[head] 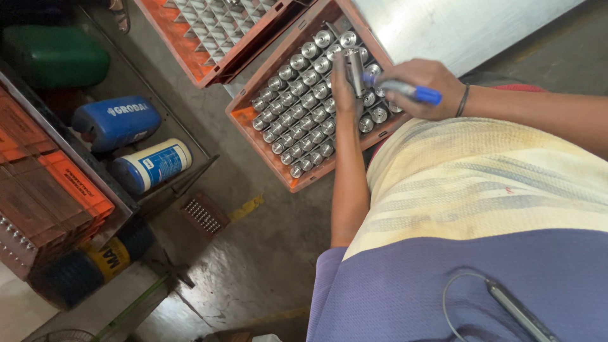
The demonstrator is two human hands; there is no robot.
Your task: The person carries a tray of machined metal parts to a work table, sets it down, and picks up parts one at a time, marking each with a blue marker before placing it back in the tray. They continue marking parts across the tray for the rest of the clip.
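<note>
While my left hand (345,85) grips one metal cylinder (354,63) upright over the orange crate (244,117), my right hand (424,85) is closed on a blue marker (411,92), tip approx. at the cyl., maybe touching. Crate's packed w/ rows of matching cylinders (297,107).

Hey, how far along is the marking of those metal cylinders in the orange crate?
The orange crate is nearly full of metal cylinders; whether they carry marks can't be told. In hand: the left hand holds one cylinder, the right hand a blue marker. The second crate looks empty.
</note>
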